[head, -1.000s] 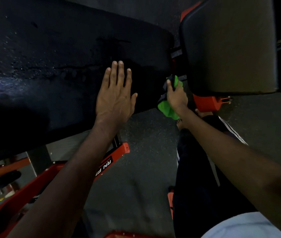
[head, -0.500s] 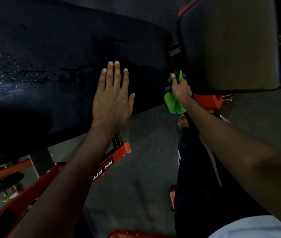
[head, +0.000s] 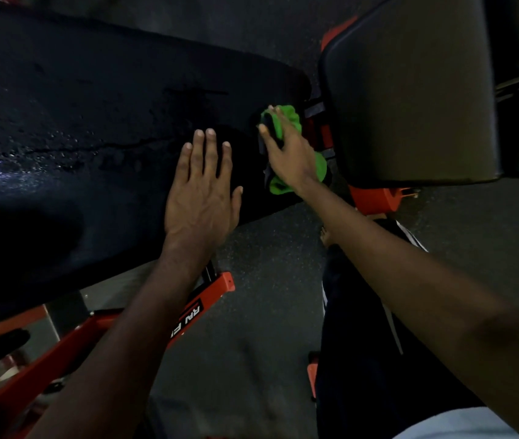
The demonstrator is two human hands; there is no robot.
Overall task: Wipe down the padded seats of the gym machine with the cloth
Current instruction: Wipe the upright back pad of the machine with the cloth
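A person's right hand (head: 289, 153) presses a bunched green cloth (head: 284, 118) onto the right end of a long black pad (head: 93, 137) on a gym machine, fingers curved over the cloth and clasping it against the vinyl. The left hand (head: 202, 198) lies flat on the same pad just left of the cloth, fingers straight and close together, holding nothing. Pale specks on the pad's left part may be moisture, though the dim light makes that uncertain. A second padded seat (head: 410, 90) stands to the right, apart from the first across a narrow gap. Beneath the pads runs the red frame (head: 217, 286), and the person's dark trouser leg (head: 362, 343) shows near right above the speckled floor (head: 267, 312).
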